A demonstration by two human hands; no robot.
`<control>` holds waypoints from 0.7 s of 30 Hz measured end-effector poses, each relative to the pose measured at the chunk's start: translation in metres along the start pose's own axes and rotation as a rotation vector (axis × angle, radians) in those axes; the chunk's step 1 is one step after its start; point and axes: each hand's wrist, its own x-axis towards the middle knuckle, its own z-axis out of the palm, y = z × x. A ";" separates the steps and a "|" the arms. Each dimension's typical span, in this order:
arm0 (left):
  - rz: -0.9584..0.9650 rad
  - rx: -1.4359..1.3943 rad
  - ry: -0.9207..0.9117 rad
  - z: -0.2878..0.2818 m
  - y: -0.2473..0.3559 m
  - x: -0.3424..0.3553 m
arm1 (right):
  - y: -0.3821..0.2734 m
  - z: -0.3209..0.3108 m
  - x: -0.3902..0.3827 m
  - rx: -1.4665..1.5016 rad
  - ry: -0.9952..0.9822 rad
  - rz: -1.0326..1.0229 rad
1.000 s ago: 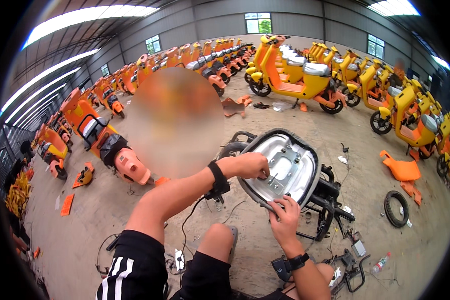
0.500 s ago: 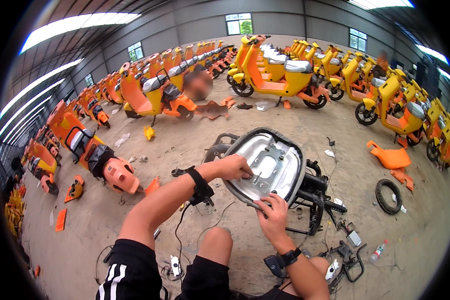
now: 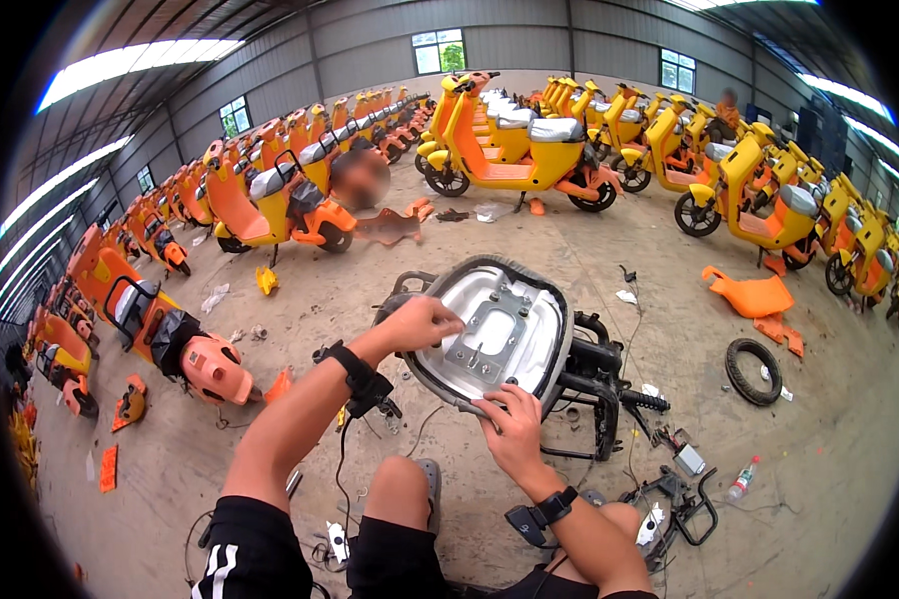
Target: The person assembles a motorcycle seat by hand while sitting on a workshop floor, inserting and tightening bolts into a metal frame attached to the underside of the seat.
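Note:
An upturned scooter seat (image 3: 448, 381) with a dark rim and a white underside rests over a black scooter frame (image 3: 594, 361). A grey metal bracket plate (image 3: 482, 367) with bolts is set in the middle of the underside. My left hand (image 3: 417, 326) hovers over the left part of the seat, fingertips pinched together near the plate. Whatever they may hold is too small to see. At the near rim, my right hand (image 3: 512, 427) grips the seat edge, with the fingers on top.
Orange body panels (image 3: 751, 293) and a black tyre (image 3: 753, 371) lie on the floor to the right. Nearer are a plastic bottle (image 3: 743, 477), a silver box (image 3: 688, 459) and black brackets. Yellow and orange scooters (image 3: 524, 150) stand in rows behind. A person (image 3: 727, 115) is at the far right.
The view has turned a little to the right. My left fingertips have lifted from the metal plate and drawn slightly away from me. My right hand stays on the seat rim.

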 end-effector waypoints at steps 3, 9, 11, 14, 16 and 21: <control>-0.089 0.113 0.118 -0.017 0.002 0.009 | -0.001 0.000 0.001 -0.003 0.015 -0.009; -0.153 0.209 0.468 -0.082 0.010 0.058 | -0.007 0.002 0.004 -0.005 0.022 -0.004; -0.142 0.151 0.681 -0.105 0.059 0.067 | -0.004 -0.002 0.004 -0.031 0.023 0.003; -0.013 0.159 0.699 -0.150 0.056 0.081 | -0.011 0.001 0.004 -0.030 0.003 -0.008; -0.023 0.130 0.654 -0.146 0.073 0.072 | -0.008 -0.002 0.003 -0.040 -0.002 -0.005; 0.129 0.248 0.212 -0.069 0.067 -0.003 | -0.007 -0.002 0.003 -0.033 -0.001 -0.009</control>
